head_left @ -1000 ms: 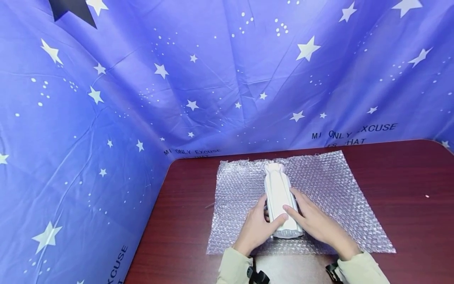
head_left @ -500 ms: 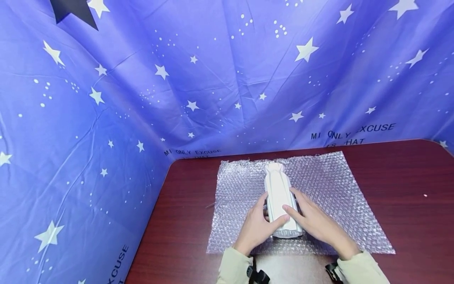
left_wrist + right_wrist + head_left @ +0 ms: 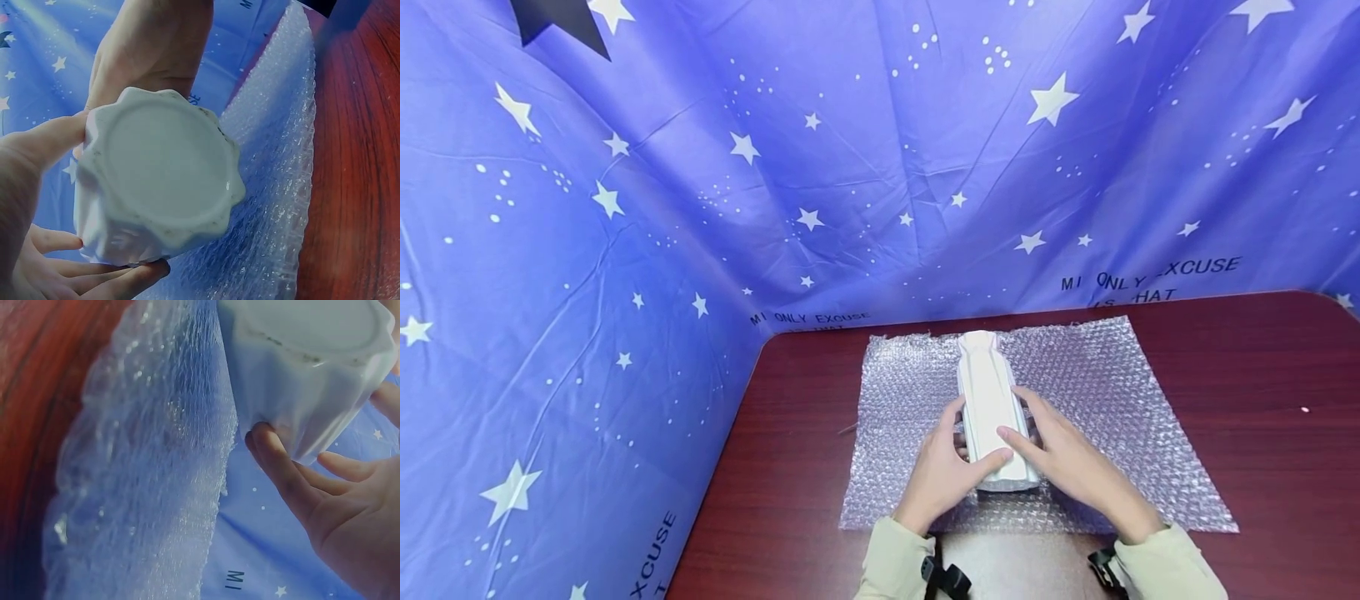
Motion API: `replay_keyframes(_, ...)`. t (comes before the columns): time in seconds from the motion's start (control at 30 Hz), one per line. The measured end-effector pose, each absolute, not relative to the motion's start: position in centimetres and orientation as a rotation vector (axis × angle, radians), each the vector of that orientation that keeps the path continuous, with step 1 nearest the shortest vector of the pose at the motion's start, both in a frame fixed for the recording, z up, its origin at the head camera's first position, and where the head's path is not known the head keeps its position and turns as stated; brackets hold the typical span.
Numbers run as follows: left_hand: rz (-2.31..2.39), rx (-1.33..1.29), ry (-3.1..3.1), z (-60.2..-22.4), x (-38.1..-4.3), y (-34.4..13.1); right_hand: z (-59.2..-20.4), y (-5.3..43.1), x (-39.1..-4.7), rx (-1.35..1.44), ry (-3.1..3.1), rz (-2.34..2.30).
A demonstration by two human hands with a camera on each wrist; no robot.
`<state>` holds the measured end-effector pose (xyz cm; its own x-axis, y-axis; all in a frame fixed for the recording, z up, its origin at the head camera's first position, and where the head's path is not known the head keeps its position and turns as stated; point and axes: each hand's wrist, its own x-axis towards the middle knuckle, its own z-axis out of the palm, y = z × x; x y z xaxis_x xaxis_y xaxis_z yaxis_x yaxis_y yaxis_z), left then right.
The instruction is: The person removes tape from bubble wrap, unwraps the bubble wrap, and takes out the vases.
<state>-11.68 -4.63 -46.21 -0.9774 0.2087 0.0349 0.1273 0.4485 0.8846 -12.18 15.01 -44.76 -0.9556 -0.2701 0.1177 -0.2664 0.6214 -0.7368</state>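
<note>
A white fluted ceramic vase (image 3: 988, 400) lies on its side between my two hands, its narrow neck pointing away from me. My left hand (image 3: 940, 467) grips its left side, thumb on top and fingers curling underneath. From the right, my right hand (image 3: 1063, 458) holds it the same way. In the left wrist view the scalloped base of the vase (image 3: 165, 162) faces the camera. Beneath the vase is a sheet of bubble wrap (image 3: 1097, 408). The right wrist view shows fingertips (image 3: 265, 434) under the vase's ridged wall.
The bubble wrap is spread flat on a dark red wooden table (image 3: 790, 467). A blue star-printed curtain (image 3: 850, 167) stands along the back and left table edges. A tiny white speck (image 3: 1304, 409) lies at the right.
Over the last half second the vase and both hands have shifted slightly away from me. Both hands keep their grip, and the bubble wrap stays in place.
</note>
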Motion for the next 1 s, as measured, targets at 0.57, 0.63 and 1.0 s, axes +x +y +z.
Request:
replay_keyframes(0.57,1.883,0.28,2.456,-46.1,-12.2,-5.2,-44.5,14.2,-12.8,-0.376,2.804,-1.544)
replay_keyframes(0.63,1.894,0.274,2.455,-46.1,-12.2,-5.2,-44.5,14.1,-12.8,-0.37,2.793,-1.574)
replay_keyframes(1.0,1.955,0.285,2.496,-46.3,-12.4,-5.9,-44.4,13.0,-13.1,-0.444,2.79,-1.652)
